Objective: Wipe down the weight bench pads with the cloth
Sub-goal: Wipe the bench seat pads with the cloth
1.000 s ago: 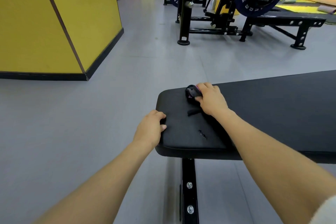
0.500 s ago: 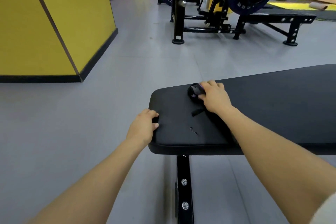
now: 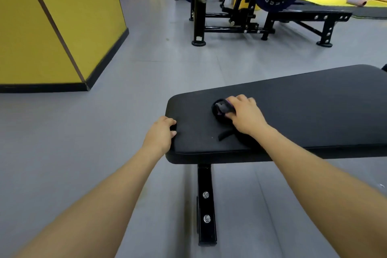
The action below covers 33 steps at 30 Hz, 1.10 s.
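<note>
Right hand (image 3: 245, 118) fingers hold cloth (image 3: 222, 110) on bench pad (image 3: 303, 111); left hand (image 3: 160, 135) grips its edge

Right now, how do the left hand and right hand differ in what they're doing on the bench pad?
The left hand grips the end edge of the bench pad and holds no cloth; the right hand lies on top, farther in, holding the dark bunched cloth against the surface. Both touch the same black pad.
</note>
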{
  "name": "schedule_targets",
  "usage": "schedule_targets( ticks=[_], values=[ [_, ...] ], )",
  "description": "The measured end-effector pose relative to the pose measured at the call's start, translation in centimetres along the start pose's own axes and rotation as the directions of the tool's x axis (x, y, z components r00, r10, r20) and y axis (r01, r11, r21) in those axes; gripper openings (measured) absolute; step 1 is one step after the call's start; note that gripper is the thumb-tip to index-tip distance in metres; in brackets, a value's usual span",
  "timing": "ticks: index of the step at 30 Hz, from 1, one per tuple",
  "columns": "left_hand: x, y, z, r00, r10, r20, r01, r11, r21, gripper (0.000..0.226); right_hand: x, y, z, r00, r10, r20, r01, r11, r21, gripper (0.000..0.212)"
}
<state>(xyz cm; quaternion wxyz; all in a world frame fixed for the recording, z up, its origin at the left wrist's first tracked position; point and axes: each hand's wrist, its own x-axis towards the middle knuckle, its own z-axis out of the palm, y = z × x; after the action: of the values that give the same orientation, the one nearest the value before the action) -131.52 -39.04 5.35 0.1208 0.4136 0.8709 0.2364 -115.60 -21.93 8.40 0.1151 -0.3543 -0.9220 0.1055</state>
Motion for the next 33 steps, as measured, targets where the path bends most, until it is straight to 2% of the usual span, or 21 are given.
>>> schedule_targets(
  ticks=[2,4,8,11,13,16,18,20,24,28,30,33],
  values=[
    [0.2,-0.2,0.2,1.0,0.013,-0.02,-0.013,1.0,-0.012,0.037,0.1,0.3,0.3,0.995,0.073,-0.069,-0.074,0.997,-0.02,0.039],
    [0.2,-0.4,0.3,1.0,0.013,-0.023,-0.014,1.0,-0.019,0.037,-1.3,-1.0,1.3,0.992,0.068,-0.109,-0.073,0.996,-0.043,0.038],
    [0.1,-0.5,0.3,1.0,0.006,-0.019,-0.006,1.0,-0.019,0.036,-5.3,-6.0,2.9,0.994,-0.1,-0.033,0.102,0.993,0.053,0.037],
    [-0.5,-0.2,0.2,1.0,-0.009,-0.015,0.009,0.999,-0.031,0.037,-6.8,-6.1,2.1,0.976,-0.207,0.065,0.199,0.974,0.109,0.038],
    [-0.8,0.1,0.2,1.0,-0.009,-0.022,0.008,0.999,-0.045,0.036,-6.8,-3.5,0.7,0.989,-0.142,0.03,0.139,0.988,0.071,0.039],
    [-1.1,0.2,0.4,0.998,-0.014,-0.061,0.008,0.996,-0.091,0.035,-7.0,1.0,-1.2,0.987,0.109,-0.12,-0.108,0.994,0.016,0.038],
    [-1.2,0.0,0.6,0.997,-0.019,-0.081,0.009,0.993,-0.122,0.035,-7.6,0.4,-0.9,0.97,0.171,-0.17,-0.172,0.985,0.011,0.036],
    [-1.5,-0.3,0.5,0.995,-0.029,-0.095,0.014,0.989,-0.148,0.035,-8.2,-2.9,1.2,0.977,0.126,-0.173,-0.124,0.992,0.021,0.034],
    [-2.4,-1.3,0.3,0.992,-0.074,-0.103,0.049,0.972,-0.229,0.036,-8.5,-8.9,4.5,0.992,-0.059,-0.11,0.065,0.996,0.056,0.033],
    [-3.1,-1.7,0.1,0.987,-0.133,-0.088,0.093,0.929,-0.357,0.034,-7.9,-6.3,2.3,0.981,-0.195,-0.003,0.195,0.979,0.062,0.039],
    [-3.2,-1.7,0.2,0.983,-0.156,-0.093,0.104,0.904,-0.414,0.034,-8.3,-2.9,1.1,0.985,-0.139,-0.105,0.141,0.99,0.006,0.038],
    [-3.2,-1.7,0.2,0.981,-0.16,-0.111,0.094,0.889,-0.448,0.034,-8.9,-0.4,0.6,0.963,0.046,-0.266,-0.045,0.999,0.011,0.033]
  ],
)
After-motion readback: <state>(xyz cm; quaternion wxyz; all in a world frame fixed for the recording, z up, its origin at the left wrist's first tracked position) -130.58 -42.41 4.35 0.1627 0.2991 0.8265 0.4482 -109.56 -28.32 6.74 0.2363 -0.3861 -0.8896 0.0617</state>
